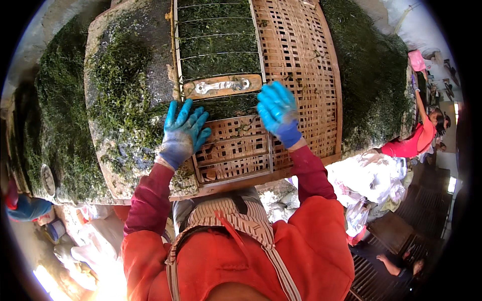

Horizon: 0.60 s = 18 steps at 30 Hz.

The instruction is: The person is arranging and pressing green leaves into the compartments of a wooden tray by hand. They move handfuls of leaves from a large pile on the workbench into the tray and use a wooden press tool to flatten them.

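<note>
My left hand (185,130), in a blue-coated glove, has its fingers spread beside the left rail of a long narrow frame with thin crossbars (262,45). Near the frame's right rail, my right hand (277,110) in a matching glove has its fingers stretched out and slightly bent, with nothing visible in them. A wooden block with a metal handle (223,86) lies across the frame between my hands, and neither hand grips it. Shredded dark green plant matter (218,37) fills the frame's far sections. Its near sections show bare weave.
A woven bamboo mat (301,60) lies beneath the frame. Heaps of green plant matter (120,75) flank it on a stone-like surface. White plastic bags (374,178) sit below at the right. A person in red (411,143) stands at the right, another person (396,266) lower down.
</note>
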Motion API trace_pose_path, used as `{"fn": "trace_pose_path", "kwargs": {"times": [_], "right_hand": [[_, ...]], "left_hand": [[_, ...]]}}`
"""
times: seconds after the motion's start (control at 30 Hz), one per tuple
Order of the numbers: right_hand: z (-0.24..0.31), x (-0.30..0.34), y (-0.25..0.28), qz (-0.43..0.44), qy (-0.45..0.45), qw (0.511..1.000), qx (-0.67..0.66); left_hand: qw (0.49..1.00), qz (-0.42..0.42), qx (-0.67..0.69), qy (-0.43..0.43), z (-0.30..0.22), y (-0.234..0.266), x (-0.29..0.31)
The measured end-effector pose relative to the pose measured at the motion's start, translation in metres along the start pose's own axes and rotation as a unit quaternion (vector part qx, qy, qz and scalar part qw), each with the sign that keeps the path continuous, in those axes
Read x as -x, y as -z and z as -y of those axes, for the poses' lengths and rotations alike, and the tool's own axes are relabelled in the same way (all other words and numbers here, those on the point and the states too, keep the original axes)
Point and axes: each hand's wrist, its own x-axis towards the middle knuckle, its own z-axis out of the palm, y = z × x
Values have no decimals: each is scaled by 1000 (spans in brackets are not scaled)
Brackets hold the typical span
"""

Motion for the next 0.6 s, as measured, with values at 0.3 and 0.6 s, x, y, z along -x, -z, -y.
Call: {"fn": "trace_pose_path", "kwargs": {"times": [0.3,0.6], "right_hand": [[12,-6,-42,15,-192,977,-91],[-38,-10,44,137,-122,963,195]], "left_hand": [[998,-44,53,-7,-1,4,-6],[999,-17,26,-17,-2,1,-7]]}}
